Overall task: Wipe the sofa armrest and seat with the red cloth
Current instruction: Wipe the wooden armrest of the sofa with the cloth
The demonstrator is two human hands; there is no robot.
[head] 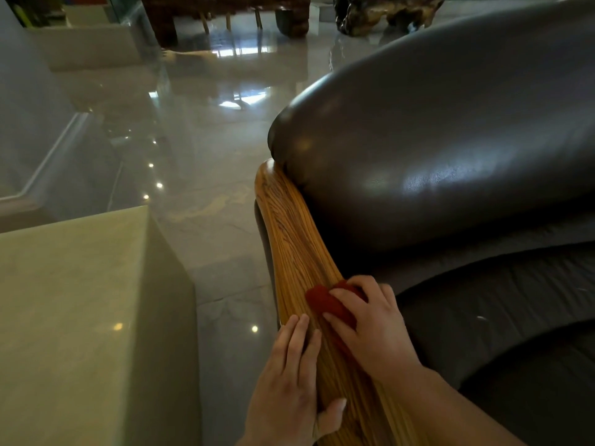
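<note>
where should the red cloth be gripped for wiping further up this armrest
Grip the red cloth from above, palm flat over its bunched middle, as the right hand does now. It lies wadded on the wooden armrest, which is narrow and curved, so fingers spread over the top press it down evenly. The left hand rests on the armrest's outer edge, clear of the cloth.

Red cloth (328, 304): bunched small, pressed onto the wood under the right hand's (370, 320) fingers.
Armrest (296, 249): glossy striped wood, curving away ahead of both hands; left hand (289, 378) flat on it.
Seat (502, 304): dark leather, right of the right hand.
</note>
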